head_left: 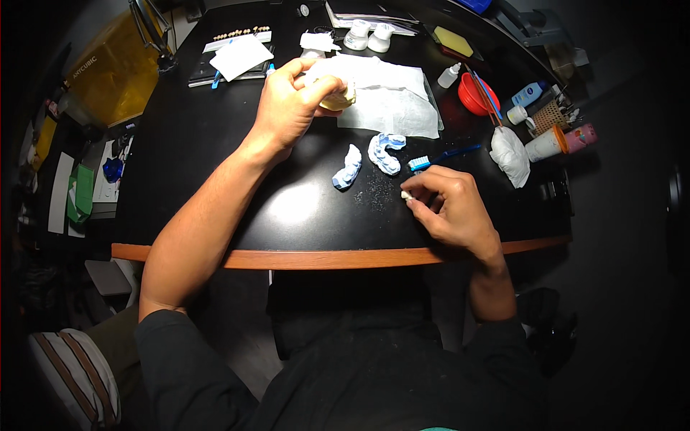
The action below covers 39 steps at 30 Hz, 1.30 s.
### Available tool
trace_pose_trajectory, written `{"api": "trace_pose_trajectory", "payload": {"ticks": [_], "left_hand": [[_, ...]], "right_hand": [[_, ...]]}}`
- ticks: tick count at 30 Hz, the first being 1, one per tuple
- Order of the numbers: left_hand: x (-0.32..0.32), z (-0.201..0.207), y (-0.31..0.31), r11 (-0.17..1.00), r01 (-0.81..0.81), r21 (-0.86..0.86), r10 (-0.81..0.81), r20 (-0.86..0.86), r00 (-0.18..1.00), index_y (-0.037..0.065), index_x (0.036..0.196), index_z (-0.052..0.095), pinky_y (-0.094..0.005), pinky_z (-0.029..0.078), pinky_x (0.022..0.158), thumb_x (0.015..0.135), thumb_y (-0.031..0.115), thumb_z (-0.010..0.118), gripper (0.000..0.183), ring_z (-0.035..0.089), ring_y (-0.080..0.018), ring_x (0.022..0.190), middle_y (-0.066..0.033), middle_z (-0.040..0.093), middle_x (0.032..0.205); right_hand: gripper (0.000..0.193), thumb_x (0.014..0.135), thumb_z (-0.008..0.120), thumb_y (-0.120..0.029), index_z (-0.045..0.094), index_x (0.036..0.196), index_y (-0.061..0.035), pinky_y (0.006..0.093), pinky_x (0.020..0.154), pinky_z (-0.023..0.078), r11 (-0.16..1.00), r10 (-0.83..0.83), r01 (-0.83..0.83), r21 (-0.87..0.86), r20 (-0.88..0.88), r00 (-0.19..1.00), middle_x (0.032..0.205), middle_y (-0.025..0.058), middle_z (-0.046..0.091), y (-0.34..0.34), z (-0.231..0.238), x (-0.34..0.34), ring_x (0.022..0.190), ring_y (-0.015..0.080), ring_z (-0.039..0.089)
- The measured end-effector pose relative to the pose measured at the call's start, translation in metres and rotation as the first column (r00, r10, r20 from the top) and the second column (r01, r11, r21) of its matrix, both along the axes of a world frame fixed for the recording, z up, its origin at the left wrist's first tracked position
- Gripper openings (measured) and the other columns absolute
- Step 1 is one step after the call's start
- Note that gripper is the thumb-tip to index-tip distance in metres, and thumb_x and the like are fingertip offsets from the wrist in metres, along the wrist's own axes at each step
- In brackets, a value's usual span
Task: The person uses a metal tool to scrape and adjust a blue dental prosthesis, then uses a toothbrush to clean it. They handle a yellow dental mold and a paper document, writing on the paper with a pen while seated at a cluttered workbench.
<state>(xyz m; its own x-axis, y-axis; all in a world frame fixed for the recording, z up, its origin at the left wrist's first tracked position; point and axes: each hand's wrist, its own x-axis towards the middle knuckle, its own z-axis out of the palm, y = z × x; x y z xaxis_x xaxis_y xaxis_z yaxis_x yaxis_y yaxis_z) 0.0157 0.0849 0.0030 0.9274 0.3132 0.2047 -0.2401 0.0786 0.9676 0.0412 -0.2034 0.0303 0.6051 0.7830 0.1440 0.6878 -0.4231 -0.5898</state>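
Note:
My left hand (287, 108) is raised over the far middle of the desk, closed around a pale yellow dental cast (341, 99), mostly hidden by the fingers. Near the front edge, my right hand (458, 206) pinches a small white tooth-like piece (405, 195) between thumb and fingertips. Two separate blue-and-white dental models lie between the hands: a short curved segment (348, 169) and a horseshoe-shaped arch (384, 159). A blue toothbrush (419, 164) rests just beyond my right hand. White crumbs (370, 197) are scattered in front of the models.
White sheets (392, 108) lie behind the models. To the right stand a dropper bottle (449, 75), a red bowl (471, 95), crumpled tissue (510, 158) and a tall container (545, 145). At the back are white bottles (381, 37), a yellow sponge (453, 42) and a white pad (241, 57).

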Motion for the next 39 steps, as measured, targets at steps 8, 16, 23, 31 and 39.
{"api": "trace_pose_trajectory", "payload": {"ticks": [8, 16, 23, 31, 39], "left_hand": [[0.006, -0.008, 0.005, 1.0, -0.031, 0.0, 0.031, 0.022, 0.999, -0.006, 0.127, 0.059, -0.0371, 0.064, 0.084, 0.089, 0.023, 0.074, 0.051, 0.071, -0.0213, 0.102, -0.0152, 0.07, 0.113], [0.005, -0.005, 0.006, 0.998, -0.032, 0.048, 0.029, 0.065, 0.997, -0.004, 0.125, 0.061, -0.0338, 0.064, 0.08, 0.088, 0.026, 0.076, 0.05, 0.072, -0.0198, 0.1, -0.0143, 0.072, 0.11], [0.014, -0.016, 0.015, 0.953, -0.16, 0.256, 0.126, 0.147, 0.981, -0.001, 0.12, 0.066, -0.0317, 0.063, 0.078, 0.087, 0.028, 0.078, 0.046, 0.073, -0.0186, 0.095, -0.0132, 0.073, 0.106], [0.012, -0.011, 0.013, 0.958, -0.147, 0.246, 0.118, 0.131, 0.984, 0.0, 0.119, 0.068, -0.0262, 0.055, 0.07, 0.085, 0.037, 0.079, 0.052, 0.07, -0.0155, 0.088, -0.0116, 0.072, 0.104], [0.016, -0.013, 0.016, 0.914, -0.215, 0.343, 0.17, 0.156, 0.973, -0.001, 0.122, 0.067, -0.025, 0.055, 0.069, 0.084, 0.037, 0.08, 0.055, 0.07, -0.0133, 0.087, -0.0108, 0.073, 0.101]], "right_hand": [[0.018, 0.084, 0.078, -0.005, 0.076, 0.098, 0.0049, 0.027, 0.067, 0.057, 0.981, -0.074, 0.096, 0.167, -0.137, 0.988, 0.081, 0.0107, 0.074, 0.06, 0.002, -0.01, 0.071, 0.0141, 0.071], [0.018, 0.081, 0.072, -0.006, 0.078, 0.096, 0.0027, 0.0348, 0.071, 0.06, 0.998, -0.015, 0.002, 0.069, 0.183, 0.983, 0.085, 0.0172, 0.072, 0.09, -0.017, -0.014, 0.075, 0.0251, 0.074], [0.016, 0.083, 0.07, -0.002, 0.077, 0.095, 0.0033, 0.0272, 0.065, 0.058, 0.991, 0.073, -0.081, 0.104, 0.079, 0.994, 0.084, 0.0116, 0.073, 0.067, 0.002, -0.014, 0.074, 0.0152, 0.073], [0.014, 0.08, 0.075, -0.005, 0.075, 0.091, 0.0047, 0.0271, 0.068, 0.059, 0.943, -0.244, 0.262, 0.205, -0.106, 0.964, 0.076, 0.0103, 0.074, 0.068, -0.016, -0.03, 0.071, 0.0119, 0.072], [0.015, 0.079, 0.081, -0.007, 0.074, 0.088, 0.0023, 0.0289, 0.066, 0.059, 0.945, -0.281, 0.272, 0.18, 0.023, 0.959, 0.075, 0.0111, 0.072, 0.074, -0.027, -0.037, 0.068, 0.016, 0.072]]}}
